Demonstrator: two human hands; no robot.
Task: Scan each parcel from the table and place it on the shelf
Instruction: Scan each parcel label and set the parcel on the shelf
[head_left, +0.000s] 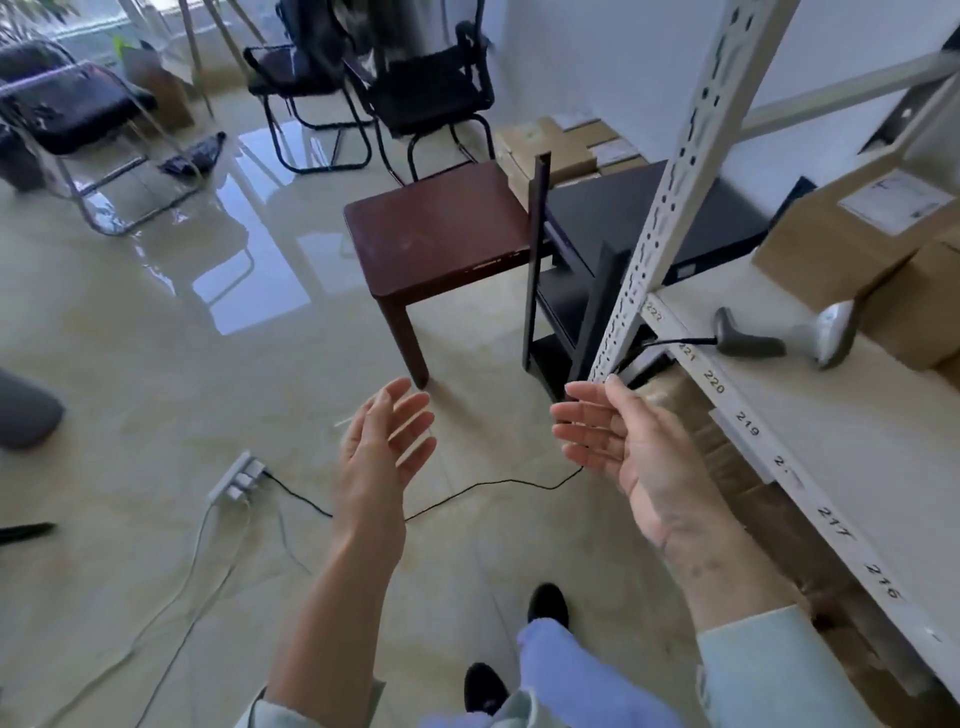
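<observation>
1. Left hand (382, 449) and right hand (618, 441): both held out over the floor, fingers straight, grasping nothing.
2. Scanner (789, 335): lying on shelf (810, 415).
3. Parcel (852, 239): on shelf, behind scanner.
4. Table (441, 234): top bare.

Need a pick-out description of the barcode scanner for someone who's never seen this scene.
Find the white metal shelf on the right, its front edge numbered. The scanner lies on that board beside brown cardboard boxes. It alone is grey, pistol-shaped, and trails a black cable.
</observation>
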